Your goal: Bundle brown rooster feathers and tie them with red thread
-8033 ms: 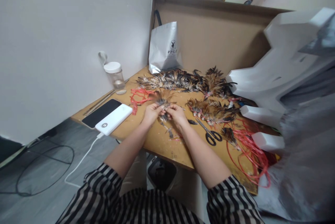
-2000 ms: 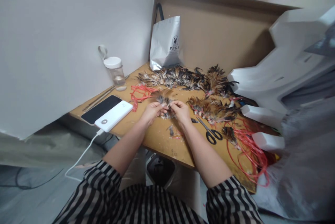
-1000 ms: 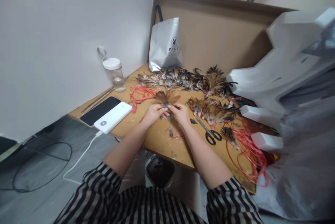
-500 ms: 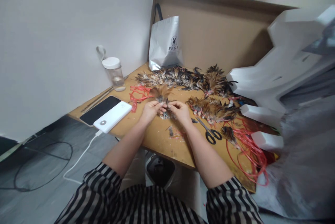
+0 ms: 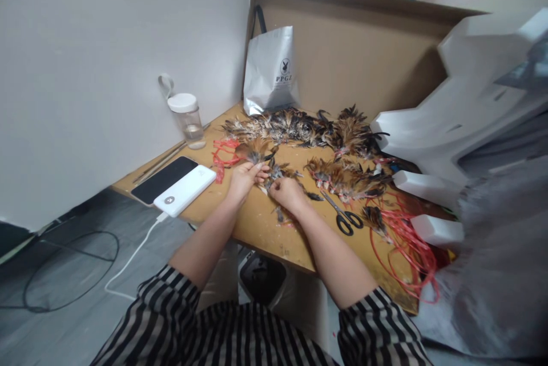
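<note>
My left hand (image 5: pixel 245 179) pinches a small bunch of brown feathers (image 5: pixel 253 151) by its base, and the plumes fan out above the fingers. Just right of it, my right hand (image 5: pixel 287 191) is closed, fingertips down at a small heap of loose dark and brown feathers (image 5: pixel 279 172). What those fingertips hold, if anything, is hidden. Black-handled scissors (image 5: pixel 346 218) lie on the wooden table (image 5: pixel 257 226) to the right of my right hand. Beyond them sits a row of tied brown feather bunches (image 5: pixel 351 177).
A long pile of feathers (image 5: pixel 295 126) lies at the back, below a silver bag (image 5: pixel 272 72). Red plastic strips (image 5: pixel 225 155) lie left, more red strips (image 5: pixel 413 240) right. A phone (image 5: pixel 166 177), white power bank (image 5: pixel 185 189) and clear bottle (image 5: pixel 190 123) occupy the left. White foam (image 5: pixel 428 126) borders the right.
My hands have moved apart: the left slightly left with the feather bunch, the right down toward the loose feathers. The heap between them now shows more.
</note>
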Demonstrator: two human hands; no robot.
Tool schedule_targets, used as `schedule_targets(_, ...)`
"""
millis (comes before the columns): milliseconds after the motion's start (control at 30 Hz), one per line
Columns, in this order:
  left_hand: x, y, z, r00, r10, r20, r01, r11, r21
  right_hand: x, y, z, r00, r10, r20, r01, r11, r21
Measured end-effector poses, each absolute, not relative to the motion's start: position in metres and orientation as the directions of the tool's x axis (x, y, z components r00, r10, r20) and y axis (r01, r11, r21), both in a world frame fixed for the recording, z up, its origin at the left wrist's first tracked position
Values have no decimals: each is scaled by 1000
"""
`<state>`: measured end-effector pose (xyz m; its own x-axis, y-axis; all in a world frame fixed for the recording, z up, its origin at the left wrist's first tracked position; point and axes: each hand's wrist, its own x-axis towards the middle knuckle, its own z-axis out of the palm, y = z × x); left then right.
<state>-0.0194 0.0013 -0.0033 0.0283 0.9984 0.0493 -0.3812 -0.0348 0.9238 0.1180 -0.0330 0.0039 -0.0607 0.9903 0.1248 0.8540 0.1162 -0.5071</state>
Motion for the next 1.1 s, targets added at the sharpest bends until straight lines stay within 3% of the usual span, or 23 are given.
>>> schedule_targets(167, -20, 1, -3, 46, 998, 43, -388, -22, 922, 131, -19, -5, 4, 998, 68, 600, 52, -798)
schedule_targets(267, -20, 1, -3, 45, 998, 46, -380, -26, 925, 135, -17, -3, 26, 999, 25, 504, 9, -863)
schedule_targets(367, -20, 1, -3, 42, 998, 50, -377, -31, 926, 129, -23, 1, -13, 998, 58, 599, 54, -799)
schedule_targets(533, -20, 1, -4, 51, 997, 56, -370, -34, 928, 114, -34, 5, -23, 992, 123, 848, 84, -524)
schedule_targets(600, -20, 1, -4, 45, 997, 57, -374, -36, 927, 114, -33, 4, -22, 992, 127, 835, 88, -543)
schedule_targets(700, -20, 0, -3, 46, 998, 52, -383, -31, 923, 122, -26, 3, 9, 997, 80, 648, 55, -760)
schedule_targets(800, -19, 0, -3, 65, 997, 36, -377, -9, 926, 132, -20, 5, 32, 999, -34, 306, -42, -951)
schedule_targets(933, -18, -1, -4, 135, 991, -12, -351, 59, 935, 137, -18, 6, -7, 999, -43, -6, -43, -999)
schedule_targets(1100, -17, -2, -6, 206, 977, -48, -317, 113, 942, 132, -19, 8, 20, 1000, 23, -89, 25, -996)
